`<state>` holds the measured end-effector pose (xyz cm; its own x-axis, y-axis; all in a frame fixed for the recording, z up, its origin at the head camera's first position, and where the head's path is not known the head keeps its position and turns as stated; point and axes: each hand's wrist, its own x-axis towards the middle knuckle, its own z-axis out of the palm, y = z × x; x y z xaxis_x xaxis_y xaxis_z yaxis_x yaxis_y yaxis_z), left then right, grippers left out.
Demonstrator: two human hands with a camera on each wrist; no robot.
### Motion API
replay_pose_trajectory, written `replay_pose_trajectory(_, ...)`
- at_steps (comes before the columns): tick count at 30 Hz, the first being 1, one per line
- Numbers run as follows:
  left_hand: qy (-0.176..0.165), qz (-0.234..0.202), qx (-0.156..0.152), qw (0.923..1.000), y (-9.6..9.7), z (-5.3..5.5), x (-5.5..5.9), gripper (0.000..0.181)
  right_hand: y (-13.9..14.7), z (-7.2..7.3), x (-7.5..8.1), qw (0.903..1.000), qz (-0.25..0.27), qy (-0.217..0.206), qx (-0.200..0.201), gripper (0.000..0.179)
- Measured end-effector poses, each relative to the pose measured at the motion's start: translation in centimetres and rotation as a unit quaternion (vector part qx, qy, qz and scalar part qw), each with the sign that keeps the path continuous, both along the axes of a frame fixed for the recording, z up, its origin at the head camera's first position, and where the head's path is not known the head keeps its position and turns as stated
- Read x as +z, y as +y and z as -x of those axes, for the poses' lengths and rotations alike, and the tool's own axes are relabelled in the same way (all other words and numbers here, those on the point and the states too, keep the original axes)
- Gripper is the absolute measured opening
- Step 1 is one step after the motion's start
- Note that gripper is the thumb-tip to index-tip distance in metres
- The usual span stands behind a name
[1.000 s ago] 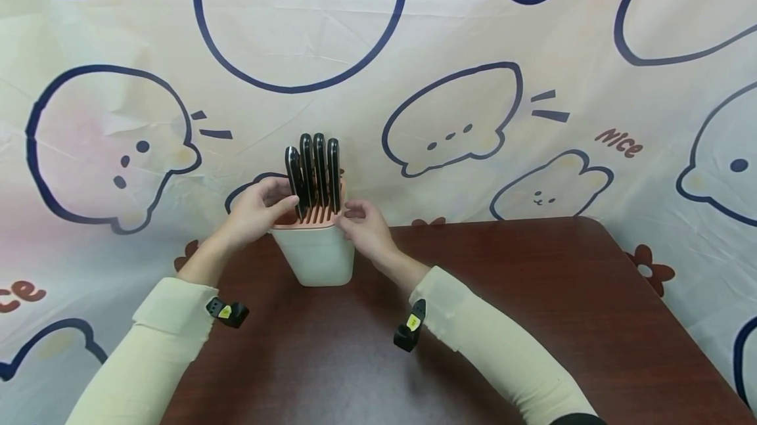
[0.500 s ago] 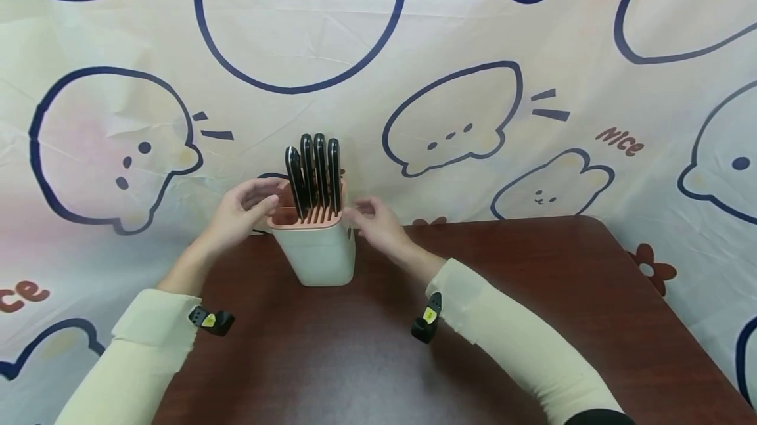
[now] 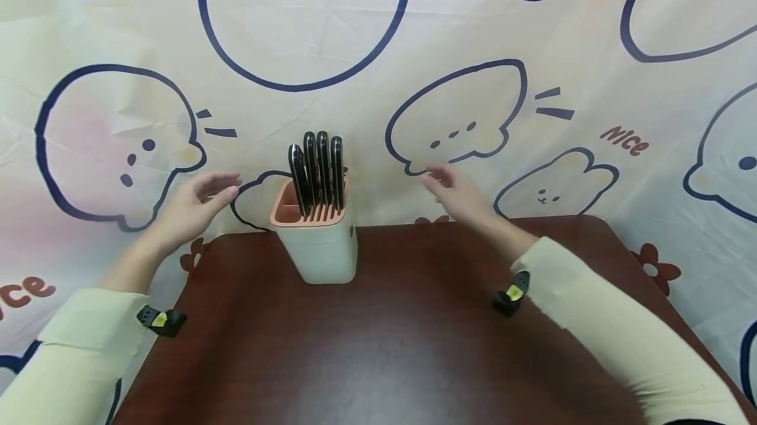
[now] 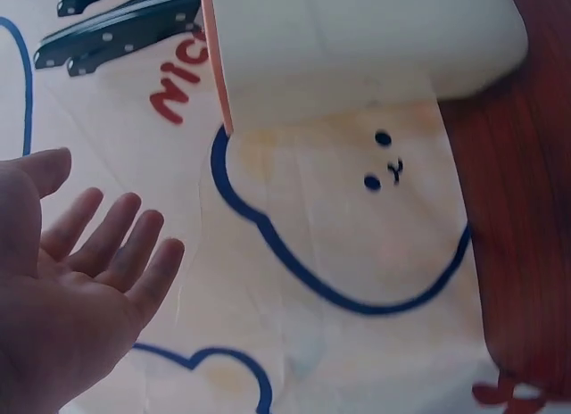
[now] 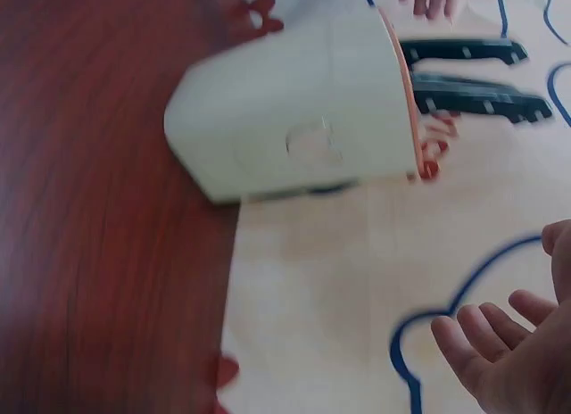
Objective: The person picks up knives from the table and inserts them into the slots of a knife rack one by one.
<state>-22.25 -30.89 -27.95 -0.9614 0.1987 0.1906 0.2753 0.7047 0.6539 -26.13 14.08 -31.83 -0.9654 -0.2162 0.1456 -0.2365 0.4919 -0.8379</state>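
A white knife block [image 3: 319, 254] with an orange slotted top stands upright at the back of the table. Several black-handled knives [image 3: 322, 172] stick up from its slots, and an open compartment lies at the left of its top. My left hand [image 3: 192, 208] hovers left of the block, apart from it, fingers relaxed and holding nothing. On the other side my right hand [image 3: 458, 195] is in the air well clear of the block, also with nothing in it. Both wrist views show loosely spread fingers, the left hand [image 4: 89, 271] and the right hand [image 5: 513, 347] alike.
The dark brown table [image 3: 378, 353] spreads in front of the block. Right behind its far edge hangs a pale cloth [image 3: 355, 31] printed with blue cartoon outlines. A small black camera sits on each wrist.
Both hands have drawn away from the block, the left hand leftward and the right hand rightward and up. The block and its knives stay where they were.
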Motion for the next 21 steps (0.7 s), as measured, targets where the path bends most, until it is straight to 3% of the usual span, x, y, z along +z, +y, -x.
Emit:
replay_pose_trajectory(8,-0.021,0.034,0.032,0.9987,-2.1,-0.2,0.8,0.065,6.9,-0.7,1.7,0.9952,-0.089,0.017,-0.038,0.063)
replay_pose_trajectory(14,-0.041,0.079,0.034,0.9955,-2.8,-0.2,0.5,0.072,11.7,-1.6,2.7,0.9907,-0.128,0.02,-0.043,0.072)
replay_pose_trajectory(17,-0.042,0.105,0.03,0.9931,-3.0,-0.2,0.0,0.071,14.2,-2.0,2.8,0.9802,-0.185,0.026,-0.066,0.076)
replay_pose_trajectory(21,-0.053,0.135,0.031,0.989,-3.3,-0.1,-0.9,0.071,17.2,-2.5,2.4,0.9586,-0.262,0.06,-0.093,0.079)
